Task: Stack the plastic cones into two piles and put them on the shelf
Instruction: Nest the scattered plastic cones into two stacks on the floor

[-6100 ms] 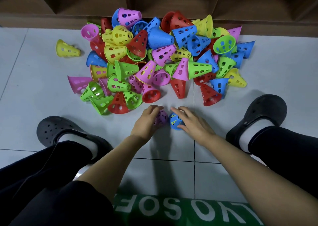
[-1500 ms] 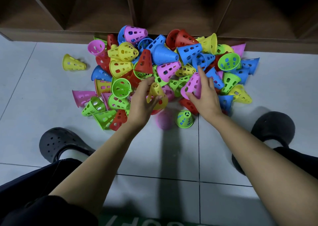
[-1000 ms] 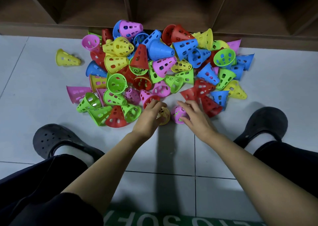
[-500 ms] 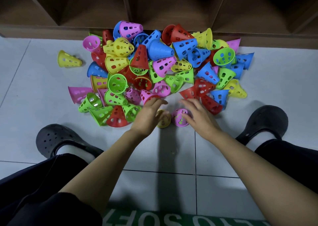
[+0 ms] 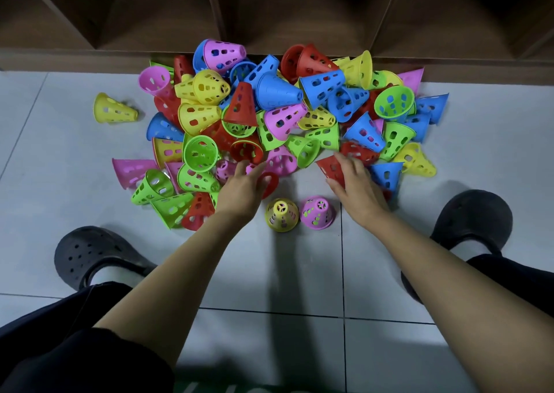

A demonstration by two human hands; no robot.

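A heap of perforated plastic cones (image 5: 278, 93) in red, blue, yellow, green and pink lies on the tiled floor in front of the wooden shelf (image 5: 299, 18). Two short upright stacks stand side by side in front of the heap, one topped by a yellow cone (image 5: 281, 215), the other by a pink cone (image 5: 317, 213). My left hand (image 5: 242, 187) reaches over the heap's near edge, fingers apart, above a red cone (image 5: 269, 181) and a pink one. My right hand (image 5: 356, 189) pinches a red cone (image 5: 331, 166) between thumb and fingers.
A lone yellow cone (image 5: 114, 109) lies apart at the left. My feet in black clogs (image 5: 90, 255) (image 5: 470, 216) flank the two stacks. A green mat edge (image 5: 224, 388) shows at the bottom. The shelf's low compartments open just behind the heap.
Both hands have let go of the yellow-topped and pink-topped stacks and moved forward into the heap. The right hand has closed on a red cone.
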